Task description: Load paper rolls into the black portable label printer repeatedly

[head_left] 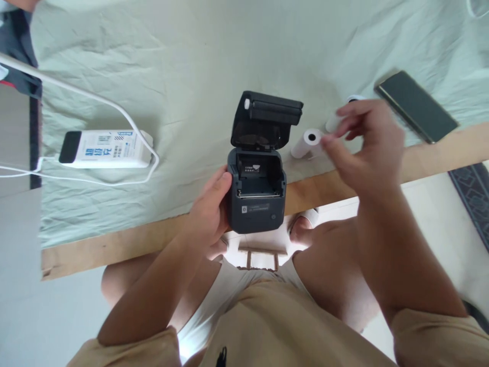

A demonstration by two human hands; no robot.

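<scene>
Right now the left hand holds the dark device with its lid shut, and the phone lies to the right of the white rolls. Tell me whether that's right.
Not quite: the lid is raised, not shut; the head view shows the device's compartment open. The rest is right: the left hand holds the dark device, and the phone lies to the right of the white rolls.

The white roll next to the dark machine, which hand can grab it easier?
Probably the right hand: its thumb is right by the white roll, though blur hides whether they touch. The left hand is busy holding the dark machine.
</scene>
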